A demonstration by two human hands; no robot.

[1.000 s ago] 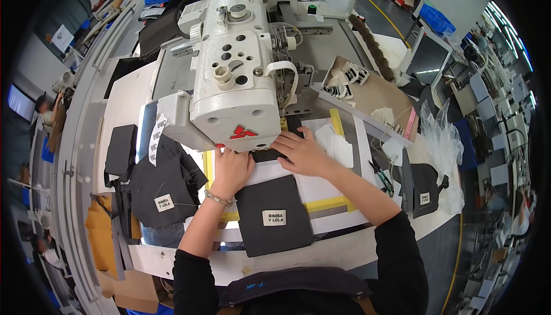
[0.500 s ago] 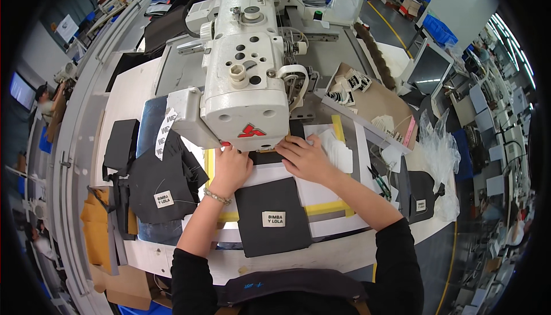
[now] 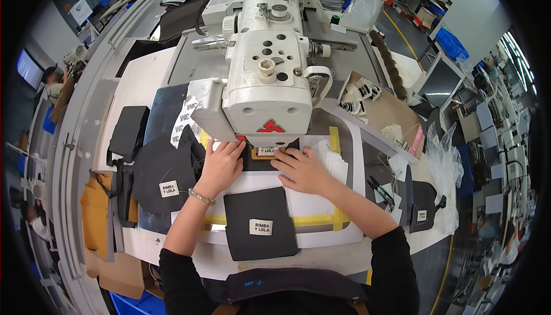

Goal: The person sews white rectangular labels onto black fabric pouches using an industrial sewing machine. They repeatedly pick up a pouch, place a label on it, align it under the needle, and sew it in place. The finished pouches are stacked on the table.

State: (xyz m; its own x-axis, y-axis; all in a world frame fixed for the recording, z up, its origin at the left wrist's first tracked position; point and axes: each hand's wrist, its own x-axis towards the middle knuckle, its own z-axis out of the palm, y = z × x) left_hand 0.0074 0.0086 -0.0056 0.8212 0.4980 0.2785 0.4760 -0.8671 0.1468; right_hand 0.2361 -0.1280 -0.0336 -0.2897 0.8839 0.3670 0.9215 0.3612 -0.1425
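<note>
A busy sewing workshop, seen from the head view: a white work table (image 3: 344, 246) under a large white sewing machine (image 3: 268, 79). The left hand (image 3: 221, 165) and right hand (image 3: 301, 168) press flat, fingers spread, on a dark fabric piece (image 3: 252, 163) at the needle. Fingertips sit very near the needle; any slip could catch them or skew the seam.

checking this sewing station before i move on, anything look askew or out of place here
Nothing stands out. Both hands, left hand and right hand, lie flat on the dark fabric piece under the white sewing machine head. Another dark fabric panel with a white label lies flat nearer the person.
</note>
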